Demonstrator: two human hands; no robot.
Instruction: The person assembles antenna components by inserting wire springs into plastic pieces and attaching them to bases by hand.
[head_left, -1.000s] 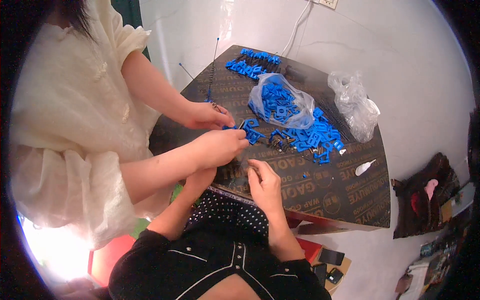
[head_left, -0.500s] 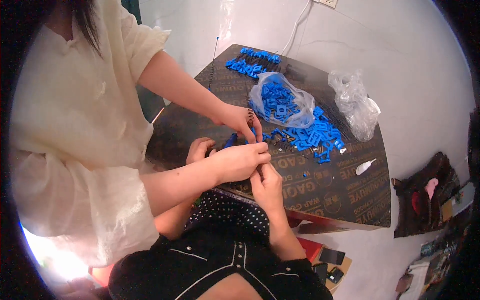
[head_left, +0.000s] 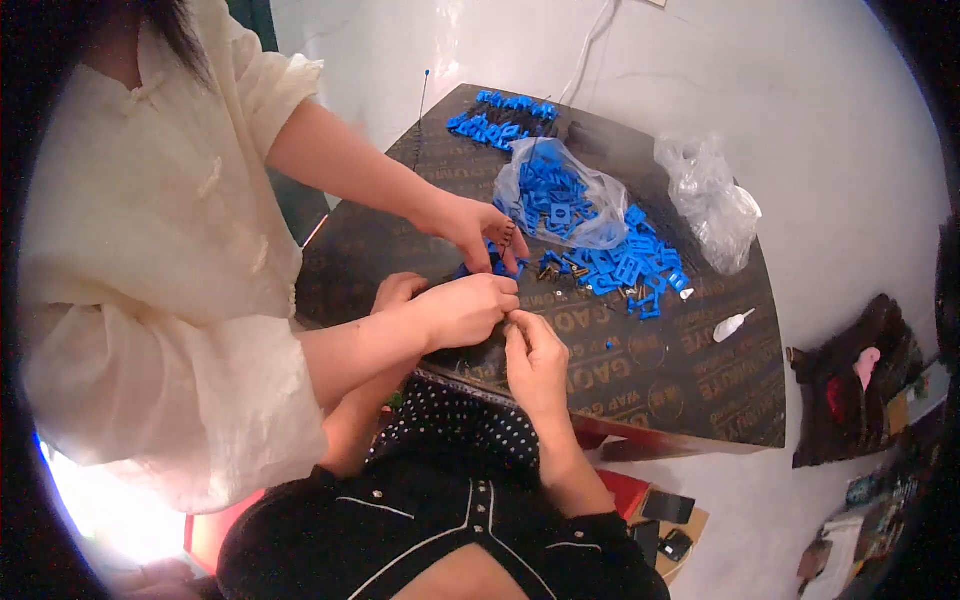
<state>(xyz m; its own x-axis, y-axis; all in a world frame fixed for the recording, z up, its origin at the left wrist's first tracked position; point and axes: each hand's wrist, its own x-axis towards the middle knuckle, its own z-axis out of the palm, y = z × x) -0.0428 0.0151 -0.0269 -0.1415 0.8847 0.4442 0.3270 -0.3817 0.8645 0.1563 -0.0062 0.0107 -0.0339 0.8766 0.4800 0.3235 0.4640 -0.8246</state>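
My right hand (head_left: 537,352) is closed in a pinch at the table's near edge, its fingertips close to a co-worker's lower hand (head_left: 470,305). Whatever lies between those fingertips is too small or hidden to tell. My left hand (head_left: 400,289) shows curled fingers behind the co-worker's forearm, which covers the rest of it; I cannot see what it holds. Just beyond, the co-worker's other hand (head_left: 470,230) is at a dark coiled spring (head_left: 508,234) and a blue plastic part (head_left: 512,268), partly covered by the fingers.
A clear plastic bag of blue parts (head_left: 560,195) and a loose pile of blue parts (head_left: 630,262) lie beyond the hands. Finished-looking blue and black pieces (head_left: 490,128) are at the far edge. A crumpled plastic bag (head_left: 705,205) and small white bottle (head_left: 733,326) lie right.
The co-worker's lower hand has shifted slightly left, and the upper hand's fingers have spread around the spring and blue part. My right hand has moved little, staying pinched.
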